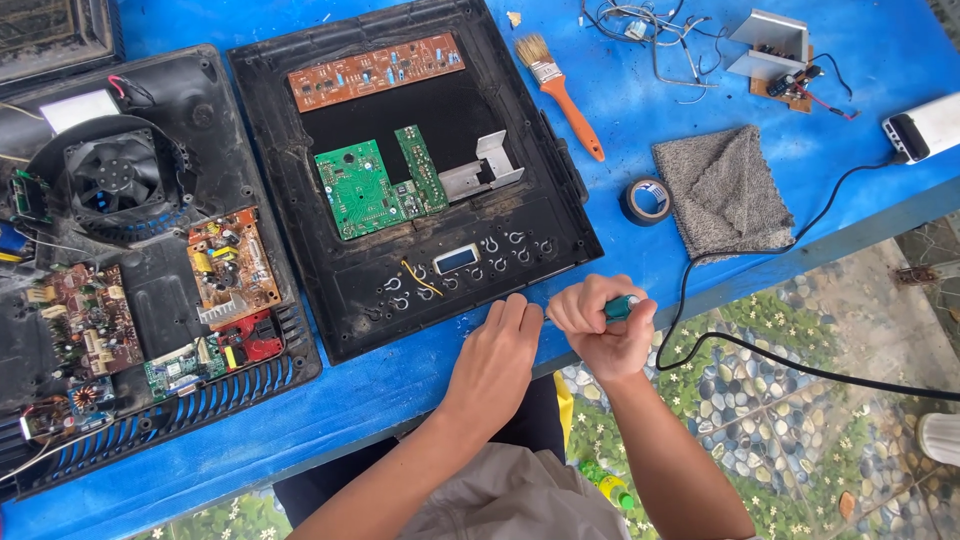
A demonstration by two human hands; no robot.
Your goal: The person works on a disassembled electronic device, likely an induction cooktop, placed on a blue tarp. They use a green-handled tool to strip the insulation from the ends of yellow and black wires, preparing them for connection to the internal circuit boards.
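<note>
My right hand (603, 330) is closed around a green-handled screwdriver (618, 306) near the front edge of the blue table (330, 395). My left hand (497, 357) lies flat beside it, fingers touching the near edge of a black plastic panel (350, 300). That panel lies face down and carries a brown circuit strip (377, 70), a green circuit board (358, 189), a small metal bracket (483, 168) and a row of button holes around a small display window (457, 258). The screwdriver's tip is hidden behind my left hand.
To the left lies a second black housing (150, 270) with a fan (113, 174) and several circuit boards. A paintbrush (563, 93), a roll of tape (648, 198), a grey cloth (725, 189), loose wires (650, 30) and a black cable (760, 350) lie on the right.
</note>
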